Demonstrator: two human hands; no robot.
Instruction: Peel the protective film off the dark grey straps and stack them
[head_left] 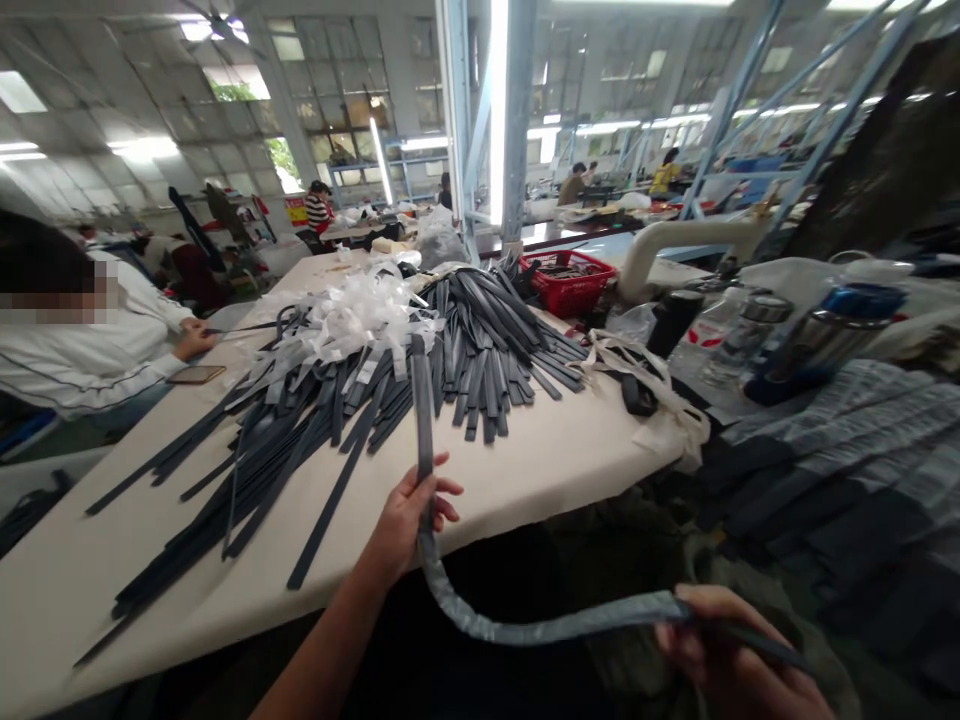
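A long dark strip (422, 410) runs from the heap on the table down through my left hand (415, 510), whose thumb and fingers are closed round it. Below that hand it curves in a grey, shiny stretch towards the lower right. There my right hand (731, 640) pinches it, with a dark end passing beyond the fingers; this hand is slightly blurred. Many dark flat strips (262, 480) lie on the left part of the table, and another fanned bundle (487, 350) lies behind. White translucent ribbons (360, 310) are piled on top of the strips.
A person in a white top (97, 340) sits at the left of the pale table (555, 460), holding a thin dark strip near a phone (196, 374). At the back are a red basket (570, 283) and a white bag (667, 410). Bottles (757, 325) and grey-black fabric (862, 440) lie right.
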